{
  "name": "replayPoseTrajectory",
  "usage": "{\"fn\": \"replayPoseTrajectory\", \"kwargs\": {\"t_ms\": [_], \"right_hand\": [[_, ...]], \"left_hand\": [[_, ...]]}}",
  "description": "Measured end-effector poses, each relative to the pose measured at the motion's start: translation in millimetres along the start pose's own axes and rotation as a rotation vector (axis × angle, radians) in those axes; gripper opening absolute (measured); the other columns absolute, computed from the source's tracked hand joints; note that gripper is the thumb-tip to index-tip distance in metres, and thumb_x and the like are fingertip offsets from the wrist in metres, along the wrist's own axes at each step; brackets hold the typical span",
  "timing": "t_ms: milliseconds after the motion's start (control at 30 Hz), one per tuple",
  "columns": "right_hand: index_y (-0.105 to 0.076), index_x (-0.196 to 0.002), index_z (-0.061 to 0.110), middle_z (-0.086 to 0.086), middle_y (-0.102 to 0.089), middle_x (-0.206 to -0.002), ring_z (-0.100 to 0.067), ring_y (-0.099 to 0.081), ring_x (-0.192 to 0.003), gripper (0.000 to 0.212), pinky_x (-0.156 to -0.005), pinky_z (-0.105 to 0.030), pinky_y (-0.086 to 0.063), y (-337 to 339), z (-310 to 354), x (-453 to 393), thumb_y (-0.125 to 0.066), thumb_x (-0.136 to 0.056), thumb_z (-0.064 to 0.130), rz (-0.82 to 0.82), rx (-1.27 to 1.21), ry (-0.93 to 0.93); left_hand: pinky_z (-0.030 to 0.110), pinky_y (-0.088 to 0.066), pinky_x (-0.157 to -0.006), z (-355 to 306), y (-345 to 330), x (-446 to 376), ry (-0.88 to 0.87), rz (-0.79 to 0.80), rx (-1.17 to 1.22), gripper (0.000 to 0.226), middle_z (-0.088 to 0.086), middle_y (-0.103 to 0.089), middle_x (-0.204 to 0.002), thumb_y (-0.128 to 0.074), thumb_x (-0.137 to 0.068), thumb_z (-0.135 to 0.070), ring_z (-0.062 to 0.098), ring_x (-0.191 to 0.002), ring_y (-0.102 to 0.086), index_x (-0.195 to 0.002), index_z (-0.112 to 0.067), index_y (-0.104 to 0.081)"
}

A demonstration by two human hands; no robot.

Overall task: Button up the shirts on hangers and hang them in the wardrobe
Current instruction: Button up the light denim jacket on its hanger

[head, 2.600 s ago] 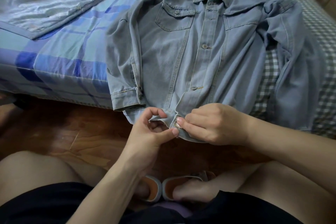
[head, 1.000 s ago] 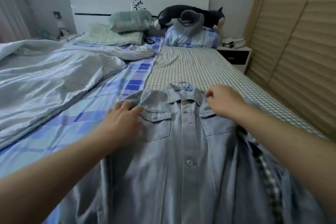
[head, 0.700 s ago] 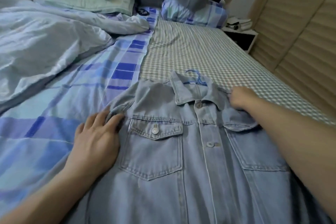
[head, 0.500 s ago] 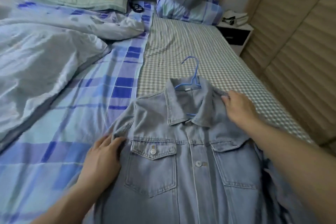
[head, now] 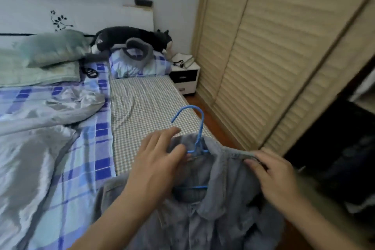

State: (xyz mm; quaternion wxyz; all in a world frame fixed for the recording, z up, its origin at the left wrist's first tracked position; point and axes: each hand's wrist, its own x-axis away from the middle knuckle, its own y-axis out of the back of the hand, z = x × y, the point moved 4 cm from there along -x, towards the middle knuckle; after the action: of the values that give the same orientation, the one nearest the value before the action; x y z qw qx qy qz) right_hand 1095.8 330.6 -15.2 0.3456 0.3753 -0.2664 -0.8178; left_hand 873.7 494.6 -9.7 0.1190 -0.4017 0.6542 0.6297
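Denim shirt (head: 219, 219) off the bed (head: 142, 103), heading for the wardrobe (head: 334, 148)!

Blue hanger (head: 197, 138) pokes up through the collar, hook free above it. Right hand (head: 278, 176) pinches the shoulder seam; left hand (head: 158, 164) reaches with relaxed fingers at the hanger's neck, grip not yet closed as far as I can tell. Buttoning looks finished, so this is the carry. Next up: grab the hook and swing it to the dark opening beside the slatted doors (head: 274, 50).
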Motion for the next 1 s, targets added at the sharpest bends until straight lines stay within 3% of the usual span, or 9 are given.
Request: {"fn": "replayPoseTrajectory", "kwargs": {"t_ms": [167,267,333,467,600,767,867,933,1000], "right_hand": [[-0.072,-0.078,0.015,0.009,-0.063,-0.076,-0.001,-0.062,-0.077,0.048,-0.065,-0.012,-0.041,151.8,54.6,-0.3,-0.053,-0.096,0.055,-0.148,0.093,0.002],[-0.072,-0.077,0.027,0.005,-0.070,-0.074,-0.003,-0.063,-0.075,0.049,-0.066,-0.014,-0.043,245.9,57.3,2.7,-0.048,-0.093,0.066,-0.325,0.137,-0.105],[-0.075,-0.089,0.032,0.008,-0.074,-0.084,-0.005,-0.065,-0.085,0.070,-0.078,-0.025,-0.048,291.7,51.1,10.2,-0.037,-0.079,0.090,-0.344,0.173,-0.150],[-0.057,-0.140,0.033,0.018,-0.058,-0.125,-0.007,-0.051,-0.121,0.062,-0.102,-0.028,-0.038,333.2,58.1,1.1,-0.040,-0.094,0.070,-0.183,0.491,-0.011],[-0.046,-0.086,0.052,0.013,-0.060,-0.080,-0.021,-0.063,-0.082,0.018,-0.072,-0.042,-0.049,340.1,42.3,-27.0,-0.035,-0.091,0.065,-0.144,0.513,-0.017],[-0.039,-0.071,0.027,0.010,-0.047,-0.056,-0.021,-0.049,-0.054,0.038,-0.050,-0.035,-0.036,442.9,10.4,-47.1,-0.053,-0.093,0.055,-0.642,0.549,0.129],[-0.056,-0.077,0.019,0.003,-0.061,-0.069,-0.022,-0.060,-0.069,0.037,-0.063,-0.038,-0.045,479.0,-24.2,-69.6,-0.053,-0.095,0.051,-0.408,0.467,0.022],[-0.065,-0.093,0.021,0.002,-0.071,-0.086,-0.020,-0.066,-0.086,0.036,-0.075,-0.040,-0.050,483.7,-53.4,-82.8,-0.048,-0.098,0.052,-0.248,0.469,-0.002],[-0.065,-0.095,0.018,-0.001,-0.073,-0.088,-0.021,-0.068,-0.088,0.052,-0.080,-0.044,-0.052,505.4,-74.6,-86.0,-0.041,-0.092,0.064,-0.266,0.456,0.015]], "left_hand": [[0.043,-0.048,-0.086,-71.5,78.2,-96.6,-0.233,-0.068,0.039,0.011,0.019,-0.046,-0.146,-0.067,-0.093,-0.028,0.038,-0.119,-0.051,-0.096,-0.017,-0.068],[0.043,-0.051,-0.094,-107.1,112.8,-141.8,-0.258,-0.110,0.188,0.006,0.016,-0.041,-0.151,-0.066,-0.095,-0.026,0.037,-0.123,-0.054,-0.097,-0.023,-0.070],[0.044,-0.057,-0.082,-130.3,122.4,-165.2,-0.254,-0.110,0.254,0.020,0.006,-0.042,-0.147,-0.052,-0.099,-0.040,0.030,-0.110,-0.063,-0.095,-0.026,-0.066],[0.047,-0.054,-0.068,-188.3,120.9,-214.9,-0.314,-0.165,0.356,0.024,-0.003,-0.054,-0.111,-0.045,-0.097,-0.043,0.029,-0.089,-0.062,-0.087,-0.024,-0.056],[0.046,-0.054,-0.071,-237.5,106.3,-271.7,-0.340,-0.226,0.357,0.025,-0.005,-0.053,-0.105,-0.049,-0.095,-0.046,0.030,-0.087,-0.062,-0.097,-0.025,-0.063],[0.045,-0.053,-0.077,-285.5,97.7,-334.0,-0.444,-0.176,0.275,0.050,-0.003,-0.055,-0.127,-0.030,-0.098,-0.061,0.032,-0.103,-0.063,-0.144,-0.041,-0.032],[0.041,-0.049,-0.058,-293.1,64.6,-371.6,-0.455,-0.222,-0.023,0.061,0.009,-0.072,-0.093,-0.013,-0.099,-0.066,0.040,-0.078,-0.067,-0.115,-0.025,-0.056],[0.030,-0.036,-0.045,-322.9,32.3,-389.1,-0.578,-0.250,-0.036,0.048,0.004,-0.067,-0.068,-0.021,-0.103,-0.060,0.035,-0.055,-0.063,-0.095,-0.025,-0.053],[0.027,-0.031,-0.044,-350.8,7.6,-407.1,-0.625,-0.256,-0.016,0.039,0.001,-0.065,-0.064,-0.030,-0.103,-0.058,0.034,-0.051,-0.062,-0.091,-0.026,-0.049]]}}
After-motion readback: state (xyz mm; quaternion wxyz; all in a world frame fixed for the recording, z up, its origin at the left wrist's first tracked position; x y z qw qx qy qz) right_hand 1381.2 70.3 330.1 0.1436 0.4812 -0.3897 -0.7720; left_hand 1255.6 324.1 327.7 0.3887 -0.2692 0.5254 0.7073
